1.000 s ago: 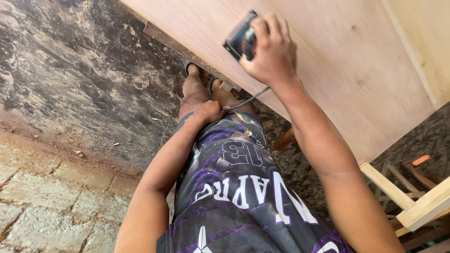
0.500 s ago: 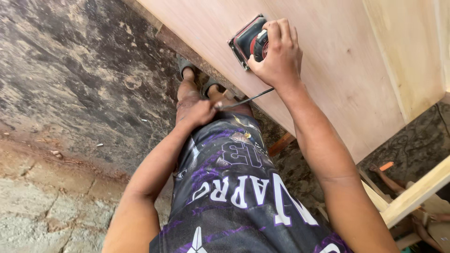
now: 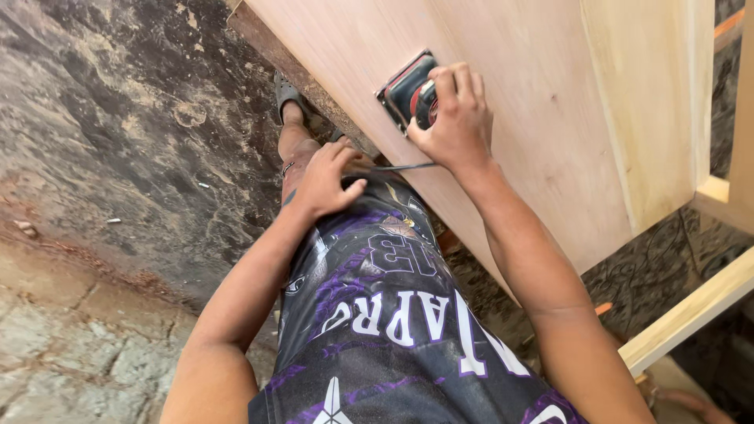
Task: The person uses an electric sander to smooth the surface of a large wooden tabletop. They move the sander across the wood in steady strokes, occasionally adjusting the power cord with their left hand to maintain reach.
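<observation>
Item: small black-and-red electric palm sander [image 3: 410, 96], upper centre of the frame, lying flat against the pale plywood panel [image 3: 542, 118]. The right hand [image 3: 454, 119] is gripping it from above, fingers curled tight around its body; its long axis is probably running diagonally. The left hand [image 3: 323, 179], fingers loosely spread, is resting on the knee below, clearly the farther one. A thin dark cord [image 3: 400, 166] is trailing between them.

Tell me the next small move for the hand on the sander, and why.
Probably slide the sander further along the plywood panel. The right hand presses it flat near the panel's lower edge, wide surface lies beyond, and the left hand rests on the thigh.
</observation>
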